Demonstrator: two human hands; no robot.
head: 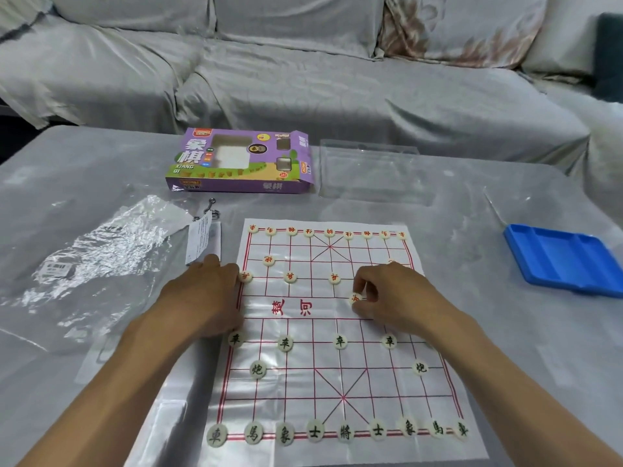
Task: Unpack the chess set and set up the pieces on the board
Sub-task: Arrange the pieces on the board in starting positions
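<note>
Centrally, right hand pinches a light, rigid red soldier disc by its rim; left hand rests flat, steadying the thin, slippery board sheet.

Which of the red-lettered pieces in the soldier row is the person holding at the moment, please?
The red piece nearest the river, pinched by the right hand. It sits below its row; the other three soldiers lie untouched on their line.

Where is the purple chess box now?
In the head view, the purple chess box lies on the table's far side, beyond the board, left of the clear plastic tray.
</note>
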